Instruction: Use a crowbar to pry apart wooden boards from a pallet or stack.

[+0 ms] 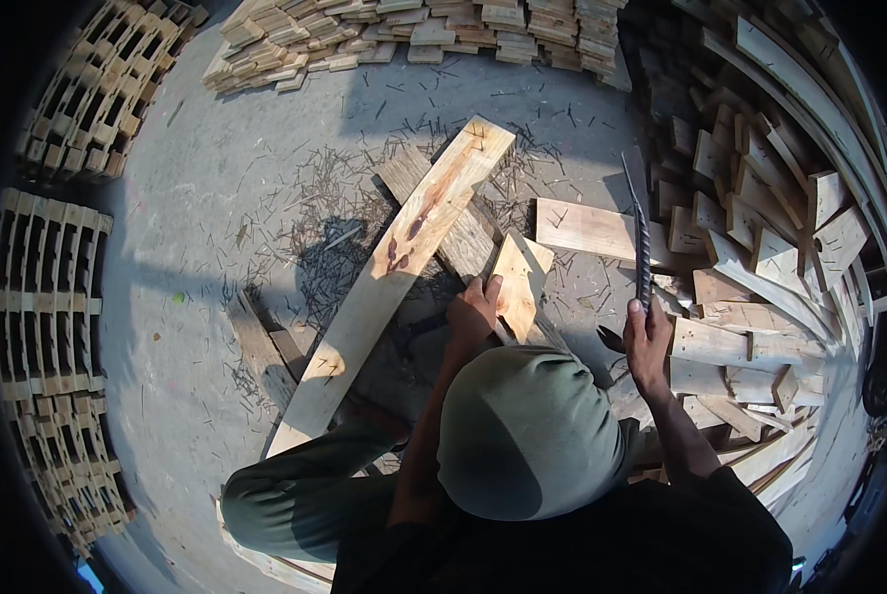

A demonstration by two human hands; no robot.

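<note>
My left hand [474, 309] grips the left edge of a short pale board [522, 280], its fingers closed on the wood. That piece rests on a weathered grey plank [471, 241] that runs slantwise beneath it. In my right hand [648, 342], held up to the right, is a ribbed metal pry bar [642, 238] with a flattened, pointed far end directed away from me. A long pale board [374, 287] with dark knots lies across the grey plank, left of my left hand. Nails stick up near its ends.
Loose nails [314, 193] litter the concrete floor around the planks. A heap of boards [750, 247] rises at the right, one nail-studded board [587, 230] reaching toward the middle. Stacked boards [433, 35] stand at the far side, pallets [52, 297] at the left. My bent knees are close by.
</note>
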